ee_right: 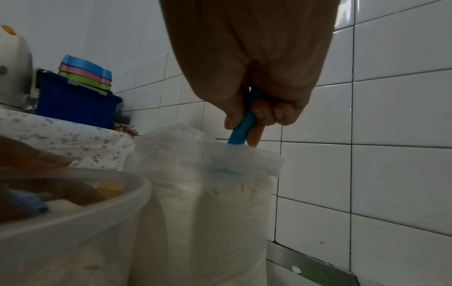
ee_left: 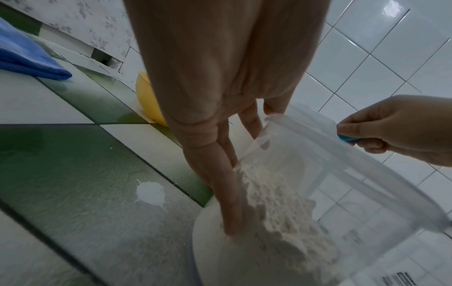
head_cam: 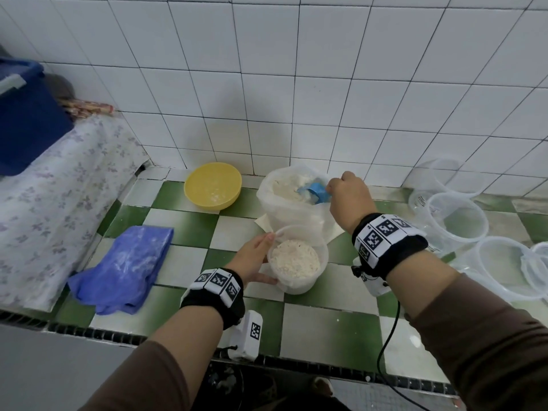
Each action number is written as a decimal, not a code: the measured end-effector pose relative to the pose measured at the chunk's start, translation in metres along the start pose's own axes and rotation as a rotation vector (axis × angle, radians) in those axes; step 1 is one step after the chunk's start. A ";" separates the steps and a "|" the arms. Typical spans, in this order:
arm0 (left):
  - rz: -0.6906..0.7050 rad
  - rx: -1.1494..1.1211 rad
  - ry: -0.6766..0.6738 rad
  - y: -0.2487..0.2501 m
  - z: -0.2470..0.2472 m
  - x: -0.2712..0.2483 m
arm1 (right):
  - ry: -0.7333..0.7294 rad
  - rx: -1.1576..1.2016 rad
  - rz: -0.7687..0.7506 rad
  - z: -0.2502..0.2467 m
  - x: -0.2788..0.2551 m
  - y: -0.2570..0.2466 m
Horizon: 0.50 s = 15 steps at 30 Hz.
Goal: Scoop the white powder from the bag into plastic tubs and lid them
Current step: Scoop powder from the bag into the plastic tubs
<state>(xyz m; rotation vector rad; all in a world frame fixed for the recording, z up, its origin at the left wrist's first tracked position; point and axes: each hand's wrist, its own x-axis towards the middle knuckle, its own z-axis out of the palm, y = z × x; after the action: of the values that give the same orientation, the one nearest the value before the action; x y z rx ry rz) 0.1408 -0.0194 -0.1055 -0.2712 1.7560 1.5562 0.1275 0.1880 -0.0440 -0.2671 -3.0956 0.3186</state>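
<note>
Standing on the glossy green-and-white checkered counter [head_cam: 189,226], a round tub [head_cam: 297,259] of cloudy, see-through plastic holds lumpy white powder [head_cam: 295,258], about half full. The left hand [head_cam: 254,256] is against its side, the fingers [ee_left: 227,193] straight down the wall and the thumb apart near the rim; nothing is clenched. Just behind the tub, touching it, a soft thin plastic bag [head_cam: 292,200] stands upright with its mouth open upward, filled with the same powder, finer and more smooth on top. The right hand [head_cam: 348,194] closes tight around the handle of a blue plastic scoop [head_cam: 315,193]; the fingers [ee_right: 281,113] are curled under it. Its long axis slants down from the hand toward the left, with the bowl inside the bag on the powder. A smooth yellow bowl [head_cam: 213,185] sits near the tiled wall, a wrinkled blue cloth [head_cam: 124,265] lies at the left, and empty clear tubs [head_cam: 458,216] wait at the right.
</note>
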 end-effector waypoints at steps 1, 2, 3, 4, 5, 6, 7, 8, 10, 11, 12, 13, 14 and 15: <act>0.001 0.001 -0.001 0.000 0.000 0.000 | -0.016 0.005 0.003 0.000 0.000 0.000; 0.001 0.003 -0.003 0.000 0.000 0.000 | -0.033 0.014 0.003 0.000 0.000 0.000; 0.000 0.006 -0.004 0.000 0.000 0.000 | -0.053 0.027 0.002 -0.001 0.000 0.000; -0.002 0.007 -0.002 0.000 0.000 0.000 | -0.074 0.045 0.006 -0.001 0.000 0.000; -0.004 0.007 0.001 0.000 0.000 0.000 | -0.092 0.066 0.013 -0.003 0.001 0.000; -0.006 0.005 0.003 0.000 0.000 0.000 | -0.106 0.087 0.018 -0.004 0.001 0.000; -0.009 0.004 0.005 0.000 0.000 0.000 | -0.118 0.105 0.020 -0.004 0.001 0.000; -0.010 0.004 0.007 0.000 0.000 0.000 | -0.129 0.121 0.024 -0.005 0.001 -0.001; -0.011 0.007 0.009 0.000 0.001 0.000 | -0.144 0.168 0.045 -0.007 0.001 -0.002; -0.011 0.008 0.009 0.000 0.001 -0.001 | -0.142 0.216 0.067 -0.008 0.001 -0.003; -0.012 0.008 0.008 0.000 0.001 -0.001 | -0.138 0.278 0.095 -0.010 0.001 -0.003; -0.011 0.010 0.008 0.000 0.001 -0.001 | -0.134 0.336 0.119 -0.011 0.001 -0.001; -0.009 0.010 0.010 0.000 0.001 -0.001 | -0.137 0.385 0.140 -0.011 0.001 0.000; -0.007 0.011 0.012 -0.001 0.001 -0.001 | -0.144 0.427 0.161 -0.011 0.000 0.001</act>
<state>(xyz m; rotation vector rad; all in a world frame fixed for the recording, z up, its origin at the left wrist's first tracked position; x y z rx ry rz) 0.1422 -0.0192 -0.1059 -0.2815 1.7702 1.5420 0.1276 0.1916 -0.0336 -0.4966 -3.0388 1.0253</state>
